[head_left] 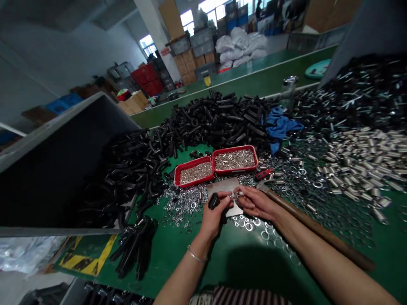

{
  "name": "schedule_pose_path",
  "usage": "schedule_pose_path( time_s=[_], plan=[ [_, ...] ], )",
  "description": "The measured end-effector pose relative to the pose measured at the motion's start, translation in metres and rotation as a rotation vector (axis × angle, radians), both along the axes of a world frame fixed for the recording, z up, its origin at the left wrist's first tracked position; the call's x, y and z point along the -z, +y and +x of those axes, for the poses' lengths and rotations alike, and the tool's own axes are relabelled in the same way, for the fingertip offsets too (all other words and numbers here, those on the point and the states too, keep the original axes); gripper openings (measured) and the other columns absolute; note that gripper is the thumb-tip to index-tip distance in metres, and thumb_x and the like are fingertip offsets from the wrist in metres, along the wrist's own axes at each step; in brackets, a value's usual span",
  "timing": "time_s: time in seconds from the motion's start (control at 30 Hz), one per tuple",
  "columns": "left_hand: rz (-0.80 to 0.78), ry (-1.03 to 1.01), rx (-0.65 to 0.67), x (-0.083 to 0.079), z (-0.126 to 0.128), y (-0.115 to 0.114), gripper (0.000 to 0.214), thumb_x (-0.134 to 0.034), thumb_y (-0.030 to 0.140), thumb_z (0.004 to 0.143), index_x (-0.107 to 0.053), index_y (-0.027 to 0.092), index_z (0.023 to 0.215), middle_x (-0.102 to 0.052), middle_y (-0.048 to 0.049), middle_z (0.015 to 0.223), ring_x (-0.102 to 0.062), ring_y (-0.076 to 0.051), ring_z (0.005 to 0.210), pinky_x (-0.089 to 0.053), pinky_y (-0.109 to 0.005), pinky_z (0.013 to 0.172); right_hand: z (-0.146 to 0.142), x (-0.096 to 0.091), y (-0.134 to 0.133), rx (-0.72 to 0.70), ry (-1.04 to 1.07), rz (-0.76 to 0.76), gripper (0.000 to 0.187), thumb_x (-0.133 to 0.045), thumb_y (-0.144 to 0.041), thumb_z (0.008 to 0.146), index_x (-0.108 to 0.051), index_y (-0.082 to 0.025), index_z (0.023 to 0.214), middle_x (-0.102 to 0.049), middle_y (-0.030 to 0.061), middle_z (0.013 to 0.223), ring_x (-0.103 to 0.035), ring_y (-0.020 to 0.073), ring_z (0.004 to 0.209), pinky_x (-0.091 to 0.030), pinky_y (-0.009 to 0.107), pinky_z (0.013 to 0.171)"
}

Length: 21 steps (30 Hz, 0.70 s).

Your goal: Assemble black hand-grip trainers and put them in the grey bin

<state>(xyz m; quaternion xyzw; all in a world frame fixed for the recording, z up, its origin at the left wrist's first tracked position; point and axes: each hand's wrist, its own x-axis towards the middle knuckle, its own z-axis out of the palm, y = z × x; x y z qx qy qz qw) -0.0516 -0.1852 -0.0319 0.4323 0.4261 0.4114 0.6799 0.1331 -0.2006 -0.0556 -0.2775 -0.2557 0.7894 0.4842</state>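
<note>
My left hand (213, 214) is closed around a short black tube piece (213, 201), its end sticking up from the fist. My right hand (254, 202) pinches a small silver metal part (239, 194) and holds it against the left hand's fingertips. Both hands hover over a grey metal plate (222, 187) on the green table (203, 254). Silver washers (184, 205) lie scattered around the plate. Two red trays (216, 166) filled with small silver parts sit just beyond the plate.
A wooden-handled hammer (318, 228) lies to the right of my right arm. Heaps of black tubes (210, 123) cover the back and left. Silver sleeves (359, 161) pile at the right. A blue cloth (281, 126) and a dark bin wall (57, 169) are nearby.
</note>
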Motion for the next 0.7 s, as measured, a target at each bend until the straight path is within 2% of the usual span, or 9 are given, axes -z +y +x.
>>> schedule_pose_path(
  time_s=[0.07, 0.17, 0.27, 0.33, 0.47, 0.6, 0.7],
  plan=[
    [-0.035, -0.064, 0.019, -0.0019, 0.0058, 0.0012, 0.033, -0.081, 0.031, 0.078, -0.070, 0.013, 0.103, -0.072, -0.0106, 0.106, -0.071, -0.020, 0.094, -0.056, -0.036, 0.092, -0.0014, -0.0002, -0.0009, 0.026, -0.016, 0.029, 0.037, -0.060, -0.050, 0.095, -0.057, -0.021, 0.117, -0.038, -0.0112, 0.052, -0.019, 0.0043, 0.039, -0.026, 0.012, 0.033],
    [-0.122, -0.123, 0.036, -0.0046, 0.0106, 0.0027, 0.033, -0.083, 0.028, 0.076, -0.069, 0.013, 0.101, -0.073, -0.0086, 0.098, -0.072, -0.019, 0.090, -0.059, -0.033, 0.085, -0.0024, 0.0000, -0.0019, 0.058, -0.052, 0.073, 0.045, -0.059, -0.050, 0.095, -0.051, -0.023, 0.131, -0.038, -0.0126, 0.051, -0.018, 0.0045, 0.037, -0.027, 0.013, 0.032],
    [-0.175, -0.081, 0.032, -0.0058, 0.0106, 0.0025, 0.036, -0.085, 0.028, 0.073, -0.068, 0.012, 0.101, -0.072, -0.0070, 0.087, -0.071, -0.017, 0.079, -0.060, -0.027, 0.075, -0.0025, 0.0024, -0.0021, 0.059, -0.126, 0.086, 0.050, -0.057, -0.052, 0.095, -0.050, -0.021, 0.134, -0.038, -0.0129, 0.049, -0.022, 0.0050, 0.035, -0.028, 0.014, 0.031],
    [-0.180, -0.051, 0.031, -0.0054, 0.0095, 0.0015, 0.038, -0.086, 0.028, 0.073, -0.068, 0.011, 0.102, -0.072, -0.0074, 0.087, -0.072, -0.016, 0.078, -0.059, -0.026, 0.073, -0.0027, 0.0041, -0.0020, 0.061, -0.150, 0.080, 0.052, -0.056, -0.055, 0.094, -0.051, -0.020, 0.133, -0.040, -0.0125, 0.048, -0.024, 0.0052, 0.034, -0.029, 0.015, 0.031],
    [-0.162, -0.023, 0.042, -0.0030, 0.0085, -0.0008, 0.040, -0.085, 0.030, 0.073, -0.067, 0.012, 0.103, -0.072, -0.0081, 0.088, -0.072, -0.017, 0.077, -0.059, -0.026, 0.072, -0.0047, 0.0062, -0.0012, 0.068, -0.144, 0.074, 0.049, -0.058, -0.055, 0.093, -0.053, -0.020, 0.126, -0.039, -0.0129, 0.049, -0.024, 0.0048, 0.034, -0.030, 0.014, 0.031],
    [-0.165, -0.014, 0.025, -0.0015, 0.0088, -0.0012, 0.040, -0.086, 0.031, 0.072, -0.066, 0.012, 0.102, -0.072, -0.0066, 0.084, -0.071, -0.016, 0.071, -0.060, -0.030, 0.072, -0.0092, 0.0079, 0.0009, 0.112, -0.136, 0.084, 0.038, -0.062, -0.055, 0.091, -0.053, -0.021, 0.104, -0.039, -0.0138, 0.048, -0.022, 0.0040, 0.033, -0.028, 0.014, 0.029],
    [-0.166, -0.026, -0.036, -0.0007, 0.0076, 0.0000, 0.041, -0.087, 0.030, 0.070, -0.065, 0.012, 0.100, -0.070, -0.0042, 0.079, -0.069, -0.015, 0.068, -0.060, -0.032, 0.072, -0.0107, 0.0081, 0.0020, 0.161, -0.156, 0.097, 0.039, -0.069, -0.055, 0.085, -0.049, -0.022, 0.093, -0.043, -0.0129, 0.051, -0.028, 0.0041, 0.034, -0.031, 0.014, 0.030]
  ],
)
